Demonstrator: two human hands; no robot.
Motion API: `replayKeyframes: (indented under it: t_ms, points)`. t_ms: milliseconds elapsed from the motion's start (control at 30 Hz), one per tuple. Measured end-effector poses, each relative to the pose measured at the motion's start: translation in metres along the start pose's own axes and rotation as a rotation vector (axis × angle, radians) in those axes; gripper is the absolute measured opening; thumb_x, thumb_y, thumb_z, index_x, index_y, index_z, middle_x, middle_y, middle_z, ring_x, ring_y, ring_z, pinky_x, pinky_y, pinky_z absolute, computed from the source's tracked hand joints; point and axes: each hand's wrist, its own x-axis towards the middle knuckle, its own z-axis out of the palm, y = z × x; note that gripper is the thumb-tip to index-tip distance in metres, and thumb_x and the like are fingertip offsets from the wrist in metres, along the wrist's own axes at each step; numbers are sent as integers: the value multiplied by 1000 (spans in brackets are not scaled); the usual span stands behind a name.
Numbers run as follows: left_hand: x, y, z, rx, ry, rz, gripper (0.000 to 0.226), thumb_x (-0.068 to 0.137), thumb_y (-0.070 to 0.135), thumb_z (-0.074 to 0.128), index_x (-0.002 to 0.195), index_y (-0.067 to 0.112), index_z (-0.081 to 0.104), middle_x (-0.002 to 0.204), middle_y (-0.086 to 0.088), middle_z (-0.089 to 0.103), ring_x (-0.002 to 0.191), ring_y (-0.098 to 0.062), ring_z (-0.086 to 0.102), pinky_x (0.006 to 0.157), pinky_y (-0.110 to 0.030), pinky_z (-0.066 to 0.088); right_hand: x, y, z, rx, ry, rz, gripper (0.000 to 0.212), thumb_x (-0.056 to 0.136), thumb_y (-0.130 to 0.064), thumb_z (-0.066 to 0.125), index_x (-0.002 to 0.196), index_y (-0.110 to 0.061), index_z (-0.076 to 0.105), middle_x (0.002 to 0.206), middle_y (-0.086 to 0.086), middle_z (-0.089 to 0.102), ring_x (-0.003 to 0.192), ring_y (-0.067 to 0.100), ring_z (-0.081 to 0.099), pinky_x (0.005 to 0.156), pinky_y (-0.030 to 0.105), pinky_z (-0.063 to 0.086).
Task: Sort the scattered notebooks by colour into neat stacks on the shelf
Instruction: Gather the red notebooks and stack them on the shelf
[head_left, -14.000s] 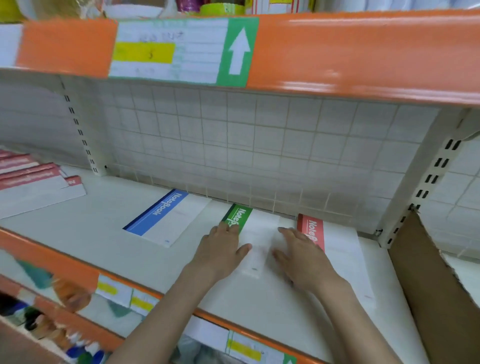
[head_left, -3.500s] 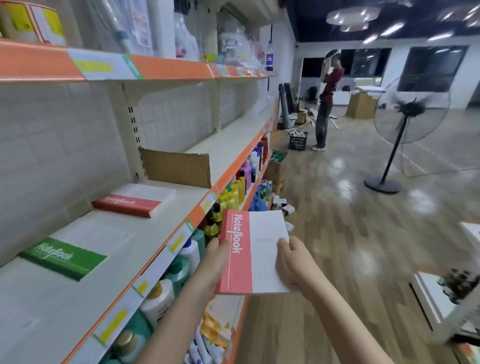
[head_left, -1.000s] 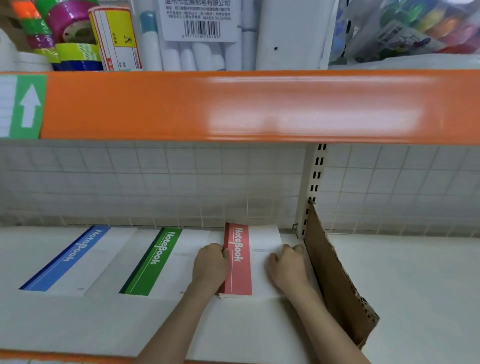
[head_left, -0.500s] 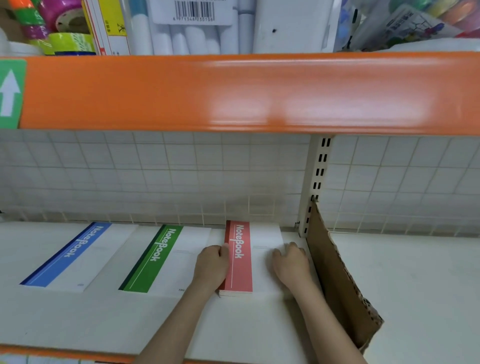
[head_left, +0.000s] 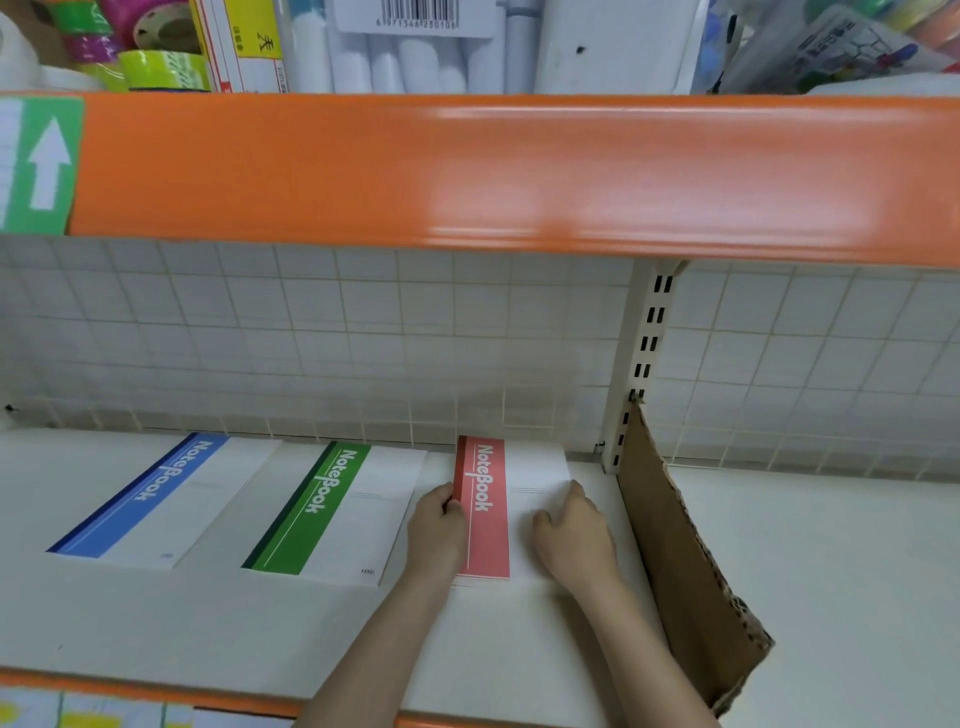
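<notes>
Red notebook stack (head_left: 485, 512): flat on shelf (head_left: 156, 618), right of green notebook (head_left: 332, 512), beside cardboard divider (head_left: 680, 551).
Left hand (head_left: 436, 535): fingers curled against the stack's left edge.
Right hand (head_left: 571, 540): lies on the white cover, fingers loosely bent.
Blue notebook (head_left: 156, 501): farthest left of 3.

Cardboard divider (head_left: 680, 561) stands upright; tape rolls (head_left: 156, 67) sit overhead.
</notes>
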Motion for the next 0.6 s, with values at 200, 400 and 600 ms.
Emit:
replayKeyframes:
  t_ms: [200,400,600]
  points:
    - [3,2,-4,88,-1,11,30,97,8,33,90,-1,62,95,-20,68,86,-34,65,76,-38,52,-5,-6,2,-99,-16,-45,37,92,-18,44,126,-4,38,122,15,49,106,29,52,74,29,40]
    - [1,2,-37,293,0,179,30,99,13,42,125,11,57,128,-4,57,118,-17,53,92,-16,35,-18,-30,5,-381,115,-138,46,95,-27,41,137,-12,37,153,14,23,139,28,25,113,42,26]
    - [-8,-3,-117,685,136,355,34,95,12,47,128,11,55,129,-8,55,115,-20,55,94,-24,42,-36,-89,41,-309,29,-372,40,90,-20,45,129,-11,49,138,8,44,121,27,48,98,33,41]
